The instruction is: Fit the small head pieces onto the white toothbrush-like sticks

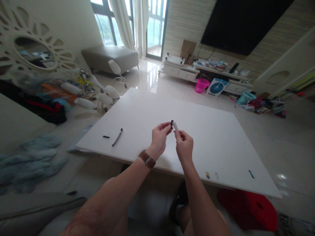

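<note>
Both my hands are raised together over the white board (pixel 216 131). My left hand (pixel 159 137), with a brown watch strap on its wrist, pinches a small black piece (pixel 171 123) at its fingertips. My right hand (pixel 184 145) pinches a small whitish cylinder (pixel 175 125). The two pieces touch or nearly touch end to end. On the board's left part lie a thin dark tool (pixel 117 137) and a small black-and-white part (pixel 107 135).
Small bits lie near the board's front edge (pixel 208 175) and a dark strip (pixel 251 174) at the right. A red object (pixel 248 206) sits on the floor under the board. White lamp parts (pixel 98 95) and clutter lie at the left. A TV stand stands beyond.
</note>
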Action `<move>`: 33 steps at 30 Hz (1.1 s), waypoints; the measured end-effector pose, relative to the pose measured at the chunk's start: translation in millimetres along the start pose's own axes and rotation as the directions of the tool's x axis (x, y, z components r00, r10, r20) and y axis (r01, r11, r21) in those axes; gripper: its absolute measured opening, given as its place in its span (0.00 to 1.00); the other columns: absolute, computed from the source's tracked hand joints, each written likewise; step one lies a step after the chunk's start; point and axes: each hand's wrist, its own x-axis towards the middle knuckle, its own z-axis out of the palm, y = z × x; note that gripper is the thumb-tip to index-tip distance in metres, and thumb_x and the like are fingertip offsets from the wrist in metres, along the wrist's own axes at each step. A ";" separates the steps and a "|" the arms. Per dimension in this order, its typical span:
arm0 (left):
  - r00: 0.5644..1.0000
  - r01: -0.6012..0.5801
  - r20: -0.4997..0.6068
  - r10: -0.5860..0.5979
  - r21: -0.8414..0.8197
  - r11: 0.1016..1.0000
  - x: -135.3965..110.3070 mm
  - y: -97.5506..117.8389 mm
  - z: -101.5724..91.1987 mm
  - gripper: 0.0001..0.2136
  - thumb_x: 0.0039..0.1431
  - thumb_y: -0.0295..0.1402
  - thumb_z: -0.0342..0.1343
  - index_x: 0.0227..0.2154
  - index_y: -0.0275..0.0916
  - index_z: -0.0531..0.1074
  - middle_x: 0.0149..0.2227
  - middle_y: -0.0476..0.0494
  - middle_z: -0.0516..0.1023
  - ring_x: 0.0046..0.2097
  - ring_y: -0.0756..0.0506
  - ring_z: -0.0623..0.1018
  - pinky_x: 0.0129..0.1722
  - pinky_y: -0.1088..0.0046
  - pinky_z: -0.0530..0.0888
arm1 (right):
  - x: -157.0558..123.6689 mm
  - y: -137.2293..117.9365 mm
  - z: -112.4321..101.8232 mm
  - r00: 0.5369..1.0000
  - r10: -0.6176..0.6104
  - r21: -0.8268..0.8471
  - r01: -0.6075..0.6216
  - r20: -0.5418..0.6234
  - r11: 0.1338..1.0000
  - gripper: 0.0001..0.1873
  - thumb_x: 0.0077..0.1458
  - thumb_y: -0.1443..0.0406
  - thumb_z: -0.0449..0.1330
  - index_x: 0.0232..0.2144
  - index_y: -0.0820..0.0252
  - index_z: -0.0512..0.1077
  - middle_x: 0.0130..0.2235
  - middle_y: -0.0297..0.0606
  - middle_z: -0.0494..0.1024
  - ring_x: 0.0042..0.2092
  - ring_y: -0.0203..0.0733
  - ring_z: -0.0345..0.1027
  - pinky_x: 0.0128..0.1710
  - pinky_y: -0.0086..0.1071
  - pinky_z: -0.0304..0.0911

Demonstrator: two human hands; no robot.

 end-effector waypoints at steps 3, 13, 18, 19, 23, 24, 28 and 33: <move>1.000 -0.008 -0.003 0.008 0.000 1.000 0.0 -0.8 0.2 0.06 0.45 0.26 0.67 0.29 0.34 0.79 0.33 0.42 0.80 0.35 0.50 0.77 0.45 0.68 0.72 | 0.0 0.0 -0.3 1.000 -0.006 -0.010 0.006 0.016 1.000 0.19 0.60 0.53 0.57 0.31 0.62 0.77 0.25 0.33 0.72 0.25 0.34 0.58 0.25 0.28 0.51; 1.000 0.028 -0.010 -0.028 0.045 0.999 2.4 -3.0 -0.2 0.06 0.45 0.25 0.65 0.29 0.33 0.78 0.31 0.43 0.80 0.34 0.50 0.77 0.42 0.70 0.71 | 2.7 1.3 -1.7 1.000 -0.012 -0.014 0.012 -0.005 1.000 0.20 0.60 0.52 0.57 0.32 0.63 0.77 0.24 0.32 0.69 0.25 0.34 0.57 0.24 0.28 0.50; 0.999 0.045 -0.017 -0.043 0.080 0.996 -0.5 -2.6 -0.2 0.07 0.45 0.24 0.65 0.31 0.32 0.77 0.30 0.44 0.79 0.32 0.51 0.77 0.41 0.70 0.71 | 9.9 6.1 -8.6 0.999 -0.007 -0.113 0.003 -0.037 0.994 0.20 0.59 0.52 0.58 0.31 0.63 0.78 0.23 0.33 0.70 0.24 0.34 0.57 0.24 0.28 0.50; 0.999 0.050 -0.017 -0.049 0.088 0.995 -1.2 -2.3 -0.1 0.08 0.46 0.24 0.65 0.32 0.32 0.77 0.29 0.44 0.79 0.32 0.51 0.77 0.40 0.71 0.71 | 11.5 6.7 -10.4 0.997 -0.003 -0.112 -0.006 -0.077 0.994 0.20 0.59 0.52 0.58 0.31 0.63 0.78 0.23 0.33 0.70 0.24 0.34 0.57 0.24 0.28 0.50; 0.999 0.048 -0.006 -0.047 0.096 0.994 -2.8 -0.8 1.0 0.09 0.47 0.24 0.64 0.33 0.32 0.75 0.30 0.44 0.79 0.32 0.50 0.77 0.40 0.71 0.71 | 12.4 7.4 -13.6 1.000 -0.004 -0.021 0.004 -0.029 1.000 0.21 0.58 0.51 0.58 0.33 0.63 0.79 0.24 0.33 0.70 0.25 0.34 0.58 0.24 0.28 0.51; 0.999 0.043 -0.003 -0.043 0.096 0.994 -2.8 -0.5 1.2 0.09 0.47 0.24 0.63 0.34 0.32 0.75 0.29 0.44 0.79 0.32 0.50 0.77 0.40 0.71 0.71 | 11.8 7.5 -13.5 1.000 -0.009 -0.017 0.009 0.014 1.000 0.21 0.58 0.51 0.59 0.33 0.63 0.79 0.24 0.33 0.70 0.25 0.34 0.59 0.24 0.28 0.51; 0.999 0.034 -0.020 -0.031 0.137 0.990 -2.5 -0.3 1.4 0.10 0.47 0.23 0.62 0.35 0.33 0.73 0.27 0.45 0.78 0.31 0.50 0.77 0.39 0.71 0.70 | 11.3 8.3 -13.6 0.999 -0.011 -0.121 0.007 -0.036 0.993 0.20 0.59 0.51 0.58 0.30 0.62 0.78 0.22 0.32 0.68 0.23 0.33 0.56 0.23 0.28 0.49; 0.999 0.028 -0.025 -0.025 0.156 0.987 -3.3 0.2 1.7 0.10 0.47 0.23 0.62 0.34 0.34 0.71 0.28 0.45 0.78 0.31 0.50 0.77 0.39 0.71 0.71 | 11.4 7.8 -13.6 0.999 -0.035 -0.072 0.032 -0.039 0.997 0.19 0.59 0.52 0.58 0.32 0.62 0.78 0.23 0.32 0.69 0.24 0.33 0.57 0.24 0.28 0.50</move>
